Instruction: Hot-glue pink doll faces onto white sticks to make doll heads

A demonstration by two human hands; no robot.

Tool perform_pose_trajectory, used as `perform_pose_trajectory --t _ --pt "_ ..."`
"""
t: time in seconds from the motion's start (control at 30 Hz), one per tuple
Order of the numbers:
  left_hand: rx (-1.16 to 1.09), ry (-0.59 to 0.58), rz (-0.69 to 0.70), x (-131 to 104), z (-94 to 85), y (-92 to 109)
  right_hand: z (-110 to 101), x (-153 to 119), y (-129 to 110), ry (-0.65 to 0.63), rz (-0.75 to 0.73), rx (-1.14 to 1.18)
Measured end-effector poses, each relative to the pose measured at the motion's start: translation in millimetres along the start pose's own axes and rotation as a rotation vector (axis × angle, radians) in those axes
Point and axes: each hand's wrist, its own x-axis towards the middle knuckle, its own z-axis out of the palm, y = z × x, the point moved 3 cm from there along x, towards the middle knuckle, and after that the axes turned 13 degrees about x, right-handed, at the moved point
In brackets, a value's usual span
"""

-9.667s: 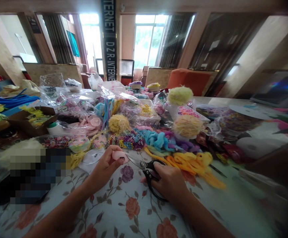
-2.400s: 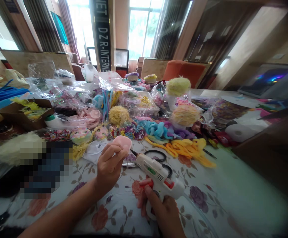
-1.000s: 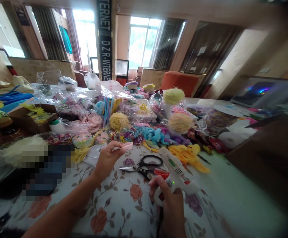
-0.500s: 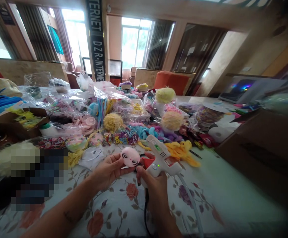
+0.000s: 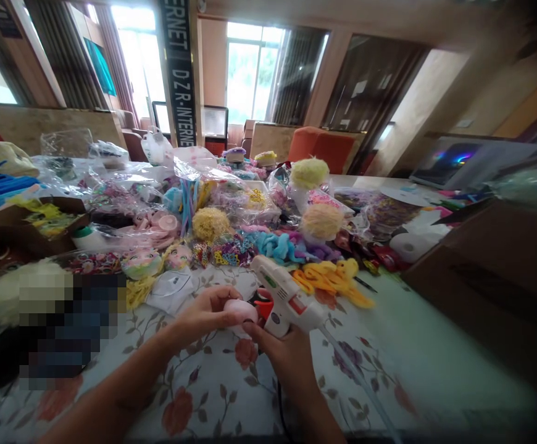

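Note:
My left hand point(image 5: 210, 311) is closed around a small pale pink rounded piece point(image 5: 241, 310), whose drawn face is turned out of sight. My right hand point(image 5: 287, 351) grips a white glue gun point(image 5: 280, 290) with an orange trigger, and its thumb touches the pink piece. The gun's nozzle end points up and to the left, and a clear glue stick point(image 5: 356, 373) trails from its rear toward the bottom right. Beneath both hands lies a white cloth point(image 5: 203, 382) with printed flowers.
Yellow-orange fuzzy strands point(image 5: 333, 280) lie right of the gun. Behind are blue fuzzy strands point(image 5: 275, 245), pom-poms point(image 5: 210, 224) and plastic bags. A cardboard box point(image 5: 486, 265) stands at the right, and a dark pixelated area covers the left.
The pink piece has been turned so its drawn face no longer shows. The glue gun has tilted and shifted slightly left, and my right thumb has come onto the piece.

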Motion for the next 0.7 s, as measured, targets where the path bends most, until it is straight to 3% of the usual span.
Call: perform_pose_trajectory --t 0.1,0.2,0.3,0.43,0.7 --pt "0.006 0.023 0.002 0.9 -1.7 -3.1 0.3 -1.3 2.9 -0.004 0.011 -0.022" --pt "-0.122 0.043 0.023 0.8 -4.7 -7.4 -1.4 -1.2 3.6 0.015 0.067 0.025" --pt "-0.181 -0.021 0.035 -0.3 -3.7 -7.1 -3.9 -1.8 0.7 0.070 0.093 0.127" --pt "-0.059 -0.082 0.102 -1.3 0.3 3.0 -3.3 -4.6 -7.0 0.106 0.062 0.227" --pt "0.106 0.023 0.050 0.9 -3.0 -1.5 -8.4 -2.3 4.2 0.050 0.020 0.088"
